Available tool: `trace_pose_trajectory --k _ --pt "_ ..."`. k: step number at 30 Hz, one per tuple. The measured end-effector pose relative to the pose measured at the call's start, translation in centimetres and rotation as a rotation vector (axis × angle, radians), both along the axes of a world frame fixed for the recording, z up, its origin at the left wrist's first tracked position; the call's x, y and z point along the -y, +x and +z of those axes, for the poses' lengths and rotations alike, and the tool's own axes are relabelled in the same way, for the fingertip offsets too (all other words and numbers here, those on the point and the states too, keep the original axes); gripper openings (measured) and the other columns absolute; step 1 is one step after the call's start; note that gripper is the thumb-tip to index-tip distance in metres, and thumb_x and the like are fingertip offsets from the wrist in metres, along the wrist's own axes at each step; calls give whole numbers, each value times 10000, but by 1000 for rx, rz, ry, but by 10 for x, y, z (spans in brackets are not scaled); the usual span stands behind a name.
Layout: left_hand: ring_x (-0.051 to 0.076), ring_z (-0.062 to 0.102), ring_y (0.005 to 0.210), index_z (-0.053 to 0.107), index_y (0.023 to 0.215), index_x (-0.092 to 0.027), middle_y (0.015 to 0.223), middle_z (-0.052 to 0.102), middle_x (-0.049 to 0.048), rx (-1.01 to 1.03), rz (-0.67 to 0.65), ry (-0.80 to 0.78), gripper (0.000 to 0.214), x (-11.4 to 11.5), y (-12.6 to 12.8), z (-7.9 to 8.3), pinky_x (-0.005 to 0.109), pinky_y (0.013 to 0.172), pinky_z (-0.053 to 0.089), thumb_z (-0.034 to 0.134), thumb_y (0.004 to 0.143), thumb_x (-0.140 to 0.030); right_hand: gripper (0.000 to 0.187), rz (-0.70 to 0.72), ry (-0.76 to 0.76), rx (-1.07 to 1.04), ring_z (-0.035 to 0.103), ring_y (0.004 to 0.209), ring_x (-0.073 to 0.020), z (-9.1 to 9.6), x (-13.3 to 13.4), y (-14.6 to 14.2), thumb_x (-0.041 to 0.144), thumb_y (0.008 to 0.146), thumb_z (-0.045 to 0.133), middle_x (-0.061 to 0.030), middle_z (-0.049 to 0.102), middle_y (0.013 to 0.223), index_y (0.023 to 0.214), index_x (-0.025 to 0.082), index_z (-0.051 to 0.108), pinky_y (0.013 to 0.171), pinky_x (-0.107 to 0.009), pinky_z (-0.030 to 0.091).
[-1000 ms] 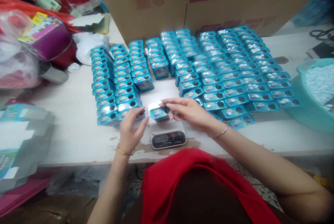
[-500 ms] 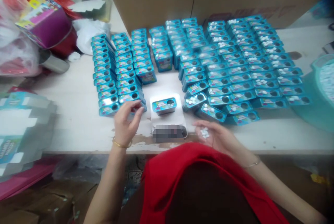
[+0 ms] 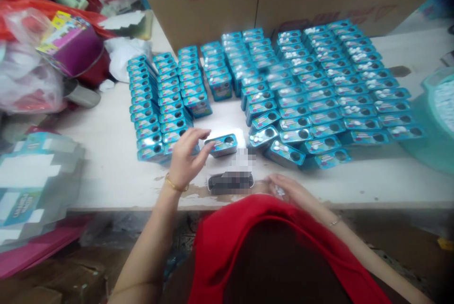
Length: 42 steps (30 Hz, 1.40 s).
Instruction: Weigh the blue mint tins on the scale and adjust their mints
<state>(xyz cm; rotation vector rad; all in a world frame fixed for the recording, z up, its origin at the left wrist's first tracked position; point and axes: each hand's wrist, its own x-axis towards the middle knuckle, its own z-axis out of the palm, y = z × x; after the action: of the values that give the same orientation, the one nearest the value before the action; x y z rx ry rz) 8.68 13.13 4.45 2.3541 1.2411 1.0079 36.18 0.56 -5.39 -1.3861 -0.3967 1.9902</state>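
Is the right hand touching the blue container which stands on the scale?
No, the right hand holds small white pieces, apart from the blue container.

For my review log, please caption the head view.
Left hand at a blue tin on a digital scale; right hand holding white pellets.

the tin (image 3: pixel 223 146) at the centre of the frame looks like smooth, glossy printed metal, as do the tins (image 3: pixel 323 143) in rows around it. the scale (image 3: pixel 217 166) beneath looks like smooth white plastic. the bench (image 3: pixel 106 178) has a pale, smooth top, flaked and rough along its front. upper centre, matt brown cardboard (image 3: pixel 227 6); right edge, a smooth plastic basin (image 3: pixel 422 148); lower centre, matt red cloth (image 3: pixel 209 238).
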Motion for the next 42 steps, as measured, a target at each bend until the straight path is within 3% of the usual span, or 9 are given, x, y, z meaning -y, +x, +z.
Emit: trace_pose_trajectory --k 3,6,10,13,18,24,31,38,42 --pt "195 578 979 553 1149 -180 1064 618 79 -84 -62 -50 381 -7 4 -5 342 855 474 636 837 -381 325 -47 5 -82 463 563 -91 -5 2 0 391 724 758 5 560 676 957 184 669 459 -192 314" --pt "233 568 994 509 1203 -175 1099 616 95 -264 -114 -90 521 -9 7 -11 371 849 449 668 793 -454 273 -74 17 -150 500 608 -97 6 -2 -6 363 769 725 -7 581 717 974 189 681 492 -183 365" --pt "227 530 829 568 1105 -180 929 636 69 -464 -147 67 313 4 16 -1 359 708 381 620 832 -324 251 -91 34 -307 533 631 -99 36 -18 -31 354 856 640 -40 614 772 1005 155 673 530 -181 417" --pt "229 482 806 572 1153 -215 949 639 65 -555 -152 259 332 20 23 12 375 703 325 609 826 -260 225 -163 1 -470 563 659 -111 52 -40 -55 320 901 566 -72 631 794 957 115 644 554 -189 450" --pt "207 468 761 604 1108 -199 862 641 57 -554 -134 343 253 34 21 15 365 690 297 566 863 -251 182 -224 -46 -511 549 539 -118 62 -68 -78 208 929 435 -53 594 681 919 97 579 444 -190 415" --pt "200 477 787 606 1127 -215 916 655 60 -522 -74 450 282 39 12 12 366 730 297 591 846 -200 190 -202 -71 -542 568 554 -120 72 -73 -86 172 940 400 -59 596 700 926 90 571 469 -197 457" --pt "208 473 786 609 1133 -215 911 642 59 -526 -49 350 292 33 10 -8 362 710 282 588 842 -225 272 -179 -103 -536 536 514 -105 73 -76 -89 153 964 309 -69 583 657 887 69 556 448 -180 421" --pt "216 542 866 559 1109 -170 915 605 66 -340 -9 6 315 10 5 -18 344 738 344 589 854 -352 207 -91 39 -388 573 623 -104 67 -59 -65 189 901 514 -87 637 784 1048 75 606 497 -169 435" --pt "216 577 910 537 1129 -186 961 637 69 -299 -36 -53 367 -5 4 -26 348 787 368 588 861 -432 242 -90 81 -301 548 591 -83 56 -43 -47 257 858 630 -44 626 752 1066 132 629 478 -158 407"
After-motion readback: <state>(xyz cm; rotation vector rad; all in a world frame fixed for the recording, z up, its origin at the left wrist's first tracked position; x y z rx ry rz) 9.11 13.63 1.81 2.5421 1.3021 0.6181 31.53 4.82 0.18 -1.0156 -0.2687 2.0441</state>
